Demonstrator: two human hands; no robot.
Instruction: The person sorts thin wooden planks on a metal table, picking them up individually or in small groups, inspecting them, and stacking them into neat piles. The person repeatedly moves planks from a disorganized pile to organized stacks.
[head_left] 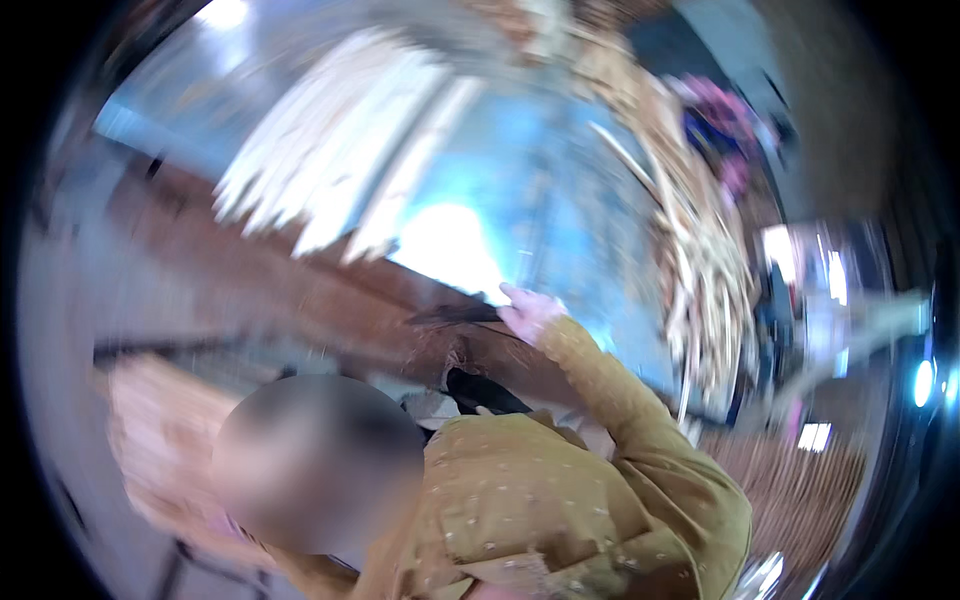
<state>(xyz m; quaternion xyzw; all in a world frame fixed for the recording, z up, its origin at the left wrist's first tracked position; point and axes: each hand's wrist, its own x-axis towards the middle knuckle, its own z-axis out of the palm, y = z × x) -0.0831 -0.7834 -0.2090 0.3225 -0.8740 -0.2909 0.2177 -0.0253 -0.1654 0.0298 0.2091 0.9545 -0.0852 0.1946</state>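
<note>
The picture is smeared by motion. My right hand (533, 312), at the end of a mustard sleeve, is over the near edge of a blue tabletop (545, 190). Its fingers look stretched out, with nothing visible in them. A thin dark strip (455, 316) lies just left of the fingertips. To the far left of that hand, a row of pale wooden strips (335, 130) rests on the tabletop. My left sleeve (308, 573) reaches toward a stack of pale wood (160, 440) at the lower left. A blurred patch hides most of the left hand and its fingers.
A heap of thin wooden sticks (700, 290) runs along the table's right side. Beyond it is something pink and dark blue (722, 125), too blurred to name. Brown slender material (790, 480) stands at the lower right. A black thing (482, 391) shows below the table edge.
</note>
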